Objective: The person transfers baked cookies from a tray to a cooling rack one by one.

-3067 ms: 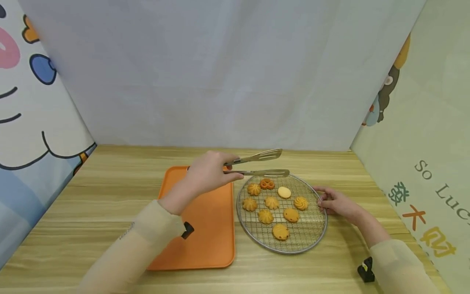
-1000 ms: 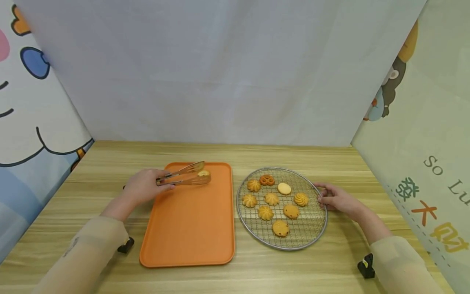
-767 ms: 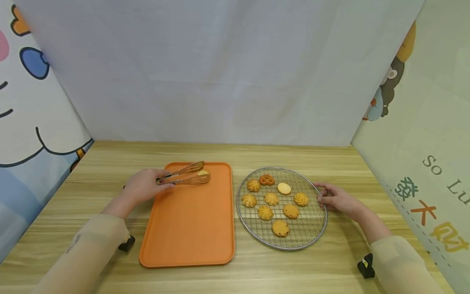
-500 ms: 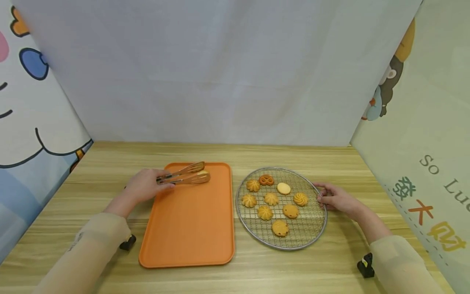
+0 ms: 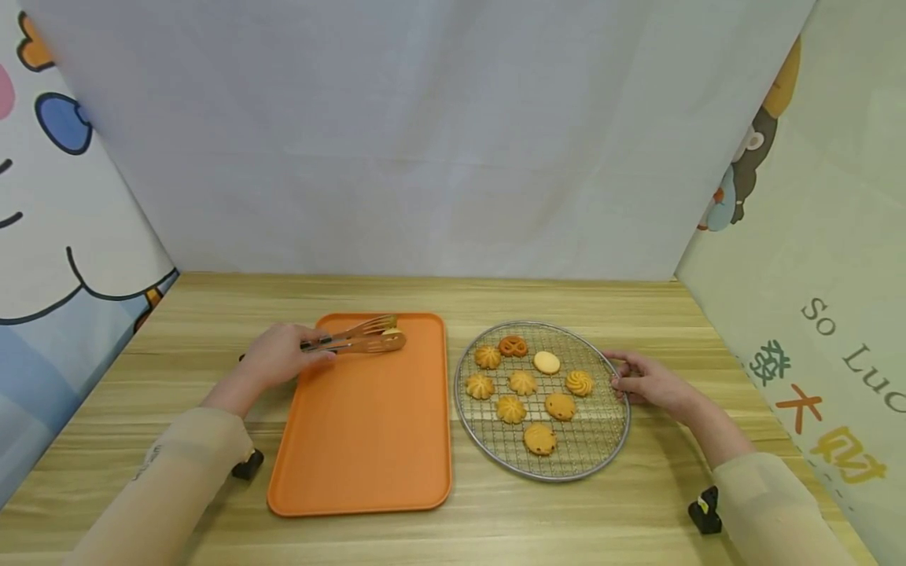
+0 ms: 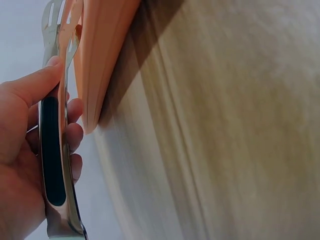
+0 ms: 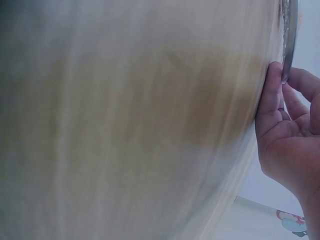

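In the head view my left hand (image 5: 279, 358) grips metal tongs (image 5: 354, 347) by their dark-inlaid handles, over the far left part of an orange tray (image 5: 368, 464). A pale round cookie (image 5: 392, 334) lies at the slotted tips, partly hidden by them. The left wrist view shows the thumb on one tong arm (image 6: 54, 150) and the fingers curled round the other side. My right hand (image 5: 651, 387) pinches the right rim of a round wire rack (image 5: 591, 440), thumb above and fingers below in the right wrist view.
Several cookies lie on the rack, among them a pretzel-shaped one (image 5: 513, 347), a plain pale one (image 5: 546, 362) and a swirled one (image 5: 580, 383). The rack stands just right of the tray on the wooden table (image 5: 495, 527). A white cloth (image 5: 425, 141) hangs behind.
My left hand has carried the tongs leftward from the rack's far edge to the tray. Over the last second the tips have drawn closer around the cookie. The right hand stays at the rim.
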### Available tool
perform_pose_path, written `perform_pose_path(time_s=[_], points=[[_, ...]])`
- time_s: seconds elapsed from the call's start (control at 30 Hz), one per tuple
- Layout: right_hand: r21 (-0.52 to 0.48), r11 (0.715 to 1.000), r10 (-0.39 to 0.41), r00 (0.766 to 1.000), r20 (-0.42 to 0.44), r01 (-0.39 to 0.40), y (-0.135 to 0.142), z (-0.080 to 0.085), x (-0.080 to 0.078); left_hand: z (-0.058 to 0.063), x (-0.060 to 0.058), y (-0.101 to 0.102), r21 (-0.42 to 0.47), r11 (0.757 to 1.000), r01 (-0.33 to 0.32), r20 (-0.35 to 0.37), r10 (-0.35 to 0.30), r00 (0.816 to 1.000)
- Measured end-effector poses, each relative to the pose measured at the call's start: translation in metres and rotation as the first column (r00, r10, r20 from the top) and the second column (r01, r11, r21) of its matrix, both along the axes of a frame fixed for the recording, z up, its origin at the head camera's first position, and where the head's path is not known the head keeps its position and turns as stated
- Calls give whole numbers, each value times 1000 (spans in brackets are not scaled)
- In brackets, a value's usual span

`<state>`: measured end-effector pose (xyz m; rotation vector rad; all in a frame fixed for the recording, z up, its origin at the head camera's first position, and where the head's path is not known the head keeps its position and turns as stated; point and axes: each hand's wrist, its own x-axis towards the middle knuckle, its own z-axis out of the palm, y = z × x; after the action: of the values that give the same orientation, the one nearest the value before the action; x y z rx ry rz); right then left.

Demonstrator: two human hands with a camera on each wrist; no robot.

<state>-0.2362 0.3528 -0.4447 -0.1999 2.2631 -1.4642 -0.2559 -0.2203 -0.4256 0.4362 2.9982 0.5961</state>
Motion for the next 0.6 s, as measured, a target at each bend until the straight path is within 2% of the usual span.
perform_pose_path(time_s=[0.3, 0.6], points=[[-4, 1000, 1, 1000, 3, -1, 0, 0, 0, 1, -1, 1, 13, 1000, -6, 50, 6, 999], [5, 1000, -3, 1000, 0, 3, -1, 1, 0, 2, 0, 2, 22, 1000, 10, 35, -11, 999]])
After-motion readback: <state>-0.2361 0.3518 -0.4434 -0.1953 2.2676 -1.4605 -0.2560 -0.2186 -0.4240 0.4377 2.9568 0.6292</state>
